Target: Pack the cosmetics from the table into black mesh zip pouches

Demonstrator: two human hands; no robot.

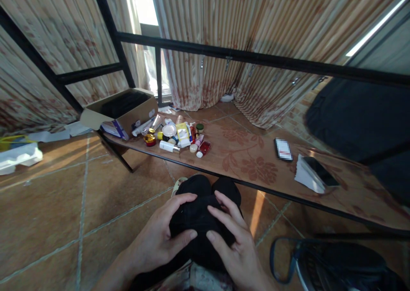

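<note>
My left hand (168, 229) is over my lap, thumb and fingers apart, with nothing in it. Facing it, my right hand (232, 235) also has its fingers spread and holds nothing. Black trousers (198, 222) show between the two hands; whether the fingers touch the cloth I cannot tell. Beyond my knees, a pile of small cosmetics lies on a brown cloth-covered bench (243, 171). Among them are a white tube (169, 146), a yellow packet (183, 131), an amber jar (149, 139), a round white-lidded jar (169, 130) and a red compact (204, 147).
An open cardboard box (137, 115) stands at the bench's left end. To the right lie a phone with a lit screen (283, 149), a dark phone (320, 170) and white paper (306, 175). A black metal rail (198, 47) crosses before the curtains (218, 17). A black bag (349, 261) sits lower right.
</note>
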